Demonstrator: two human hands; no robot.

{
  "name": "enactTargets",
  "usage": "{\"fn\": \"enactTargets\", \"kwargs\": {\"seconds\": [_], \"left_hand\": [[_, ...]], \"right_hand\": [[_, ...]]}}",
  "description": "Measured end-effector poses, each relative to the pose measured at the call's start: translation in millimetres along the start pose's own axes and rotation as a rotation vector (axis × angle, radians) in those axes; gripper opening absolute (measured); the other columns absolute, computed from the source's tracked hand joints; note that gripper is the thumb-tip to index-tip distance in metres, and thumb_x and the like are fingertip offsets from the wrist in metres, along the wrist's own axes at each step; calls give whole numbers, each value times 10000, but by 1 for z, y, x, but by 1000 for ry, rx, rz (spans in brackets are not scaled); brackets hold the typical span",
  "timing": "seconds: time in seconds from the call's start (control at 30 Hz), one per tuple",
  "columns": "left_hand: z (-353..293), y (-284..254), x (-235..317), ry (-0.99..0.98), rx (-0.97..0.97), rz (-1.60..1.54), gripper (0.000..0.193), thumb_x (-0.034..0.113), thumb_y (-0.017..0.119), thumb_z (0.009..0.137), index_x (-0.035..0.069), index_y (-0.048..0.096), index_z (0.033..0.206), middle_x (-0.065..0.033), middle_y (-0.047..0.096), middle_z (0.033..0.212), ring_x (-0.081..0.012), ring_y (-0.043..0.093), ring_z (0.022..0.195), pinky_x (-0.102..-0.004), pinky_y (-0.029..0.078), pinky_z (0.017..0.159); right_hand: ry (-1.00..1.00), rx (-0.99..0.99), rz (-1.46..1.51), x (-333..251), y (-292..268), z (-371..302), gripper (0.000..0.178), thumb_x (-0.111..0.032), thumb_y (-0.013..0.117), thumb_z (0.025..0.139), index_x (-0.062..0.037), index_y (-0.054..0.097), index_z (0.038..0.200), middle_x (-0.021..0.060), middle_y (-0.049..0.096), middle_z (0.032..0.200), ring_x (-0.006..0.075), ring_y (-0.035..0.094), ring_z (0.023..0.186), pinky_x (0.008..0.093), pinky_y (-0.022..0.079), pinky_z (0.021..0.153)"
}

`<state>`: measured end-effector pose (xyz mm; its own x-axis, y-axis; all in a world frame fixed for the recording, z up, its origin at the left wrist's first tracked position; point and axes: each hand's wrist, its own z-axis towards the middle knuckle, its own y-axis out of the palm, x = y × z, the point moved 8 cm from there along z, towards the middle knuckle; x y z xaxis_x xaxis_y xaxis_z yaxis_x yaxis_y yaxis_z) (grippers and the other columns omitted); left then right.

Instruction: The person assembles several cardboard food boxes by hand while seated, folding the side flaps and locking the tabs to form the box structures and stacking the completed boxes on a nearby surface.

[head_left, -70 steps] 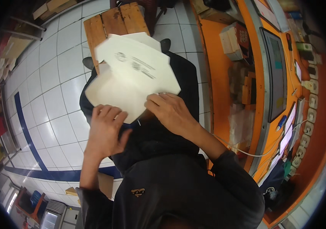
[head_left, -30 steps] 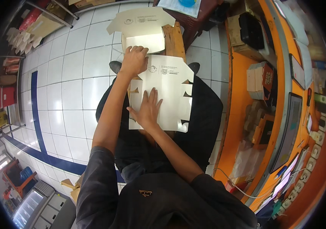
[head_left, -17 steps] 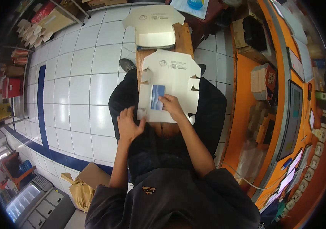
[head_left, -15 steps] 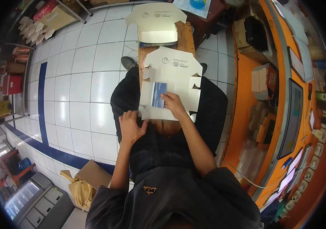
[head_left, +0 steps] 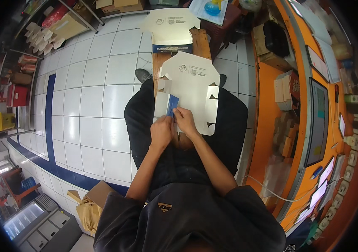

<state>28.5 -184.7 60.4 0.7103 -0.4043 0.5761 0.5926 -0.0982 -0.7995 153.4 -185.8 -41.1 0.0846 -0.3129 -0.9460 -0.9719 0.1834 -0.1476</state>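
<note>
White box blank [head_left: 193, 90] is lying flat on wooden bench [head_left: 203, 46], between person's thighs, near edge partly covered by hands. Right hand [head_left: 184, 121] is pinching near end of blue panel [head_left: 172, 103] at blank's left side; fingers are hiding that end, so whether panel is joined to blank is staying unclear. Left hand [head_left: 162, 130] is curling at near left corner, fingers bunched; cannot tell what they are gripping. Far: open box [head_left: 172, 40] is standing on bench, base partly hidden behind blank.
</note>
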Motion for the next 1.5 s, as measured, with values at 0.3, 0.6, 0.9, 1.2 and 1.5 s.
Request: {"fn": "enactTargets", "kwargs": {"seconds": [0.3, 0.6, 0.9, 1.2, 1.5], "left_hand": [[17, 11, -15, -38, -68, -150, 114, 80, 639, 914, -3, 668, 840, -199, 649, 806, -436, 653, 739, -511, 519, 672], [101, -18, -83, -327, 41, -107, 390, 332, 653, 976, -50, 700, 911, -269, 700, 794, -449, 700, 745, -486, 547, 701], [153, 10, -62, -210, -213, -22, 287, 206, 721, 874, -62, 720, 769, -274, 713, 800, -446, 714, 778, -502, 578, 774], [134, 16, -66, -476, -453, -170, 244, 96, 666, 890, -123, 686, 783, -170, 709, 620, -242, 745, 558, -329, 610, 552], [67, 17, -68, -184, -236, -88, 265, 120, 647, 886, -82, 679, 717, -194, 719, 676, -283, 731, 568, -397, 610, 636]], "right_hand": [[-10, -23, 41, 13, 5, -4, 280, -189, 585, 1060, 61, 672, 967, 18, 607, 745, 88, 556, 695, 304, 527, 645], [-65, -47, -86, -9, 10, -11, 348, -92, 689, 896, 68, 675, 1205, 203, 771, 1062, 267, 763, 985, 360, 599, 867], [-48, 38, -247, -9, 9, -18, 294, -100, 669, 883, 44, 704, 1138, 238, 762, 1002, 331, 765, 937, 387, 597, 854], [-76, 100, -200, -13, 10, -16, 266, -86, 644, 849, 0, 737, 1084, 219, 718, 804, 344, 729, 719, 421, 572, 699], [5, -59, -277, -32, 23, -16, 240, -73, 602, 902, -3, 740, 1085, 239, 719, 841, 327, 732, 735, 414, 536, 668]]}}
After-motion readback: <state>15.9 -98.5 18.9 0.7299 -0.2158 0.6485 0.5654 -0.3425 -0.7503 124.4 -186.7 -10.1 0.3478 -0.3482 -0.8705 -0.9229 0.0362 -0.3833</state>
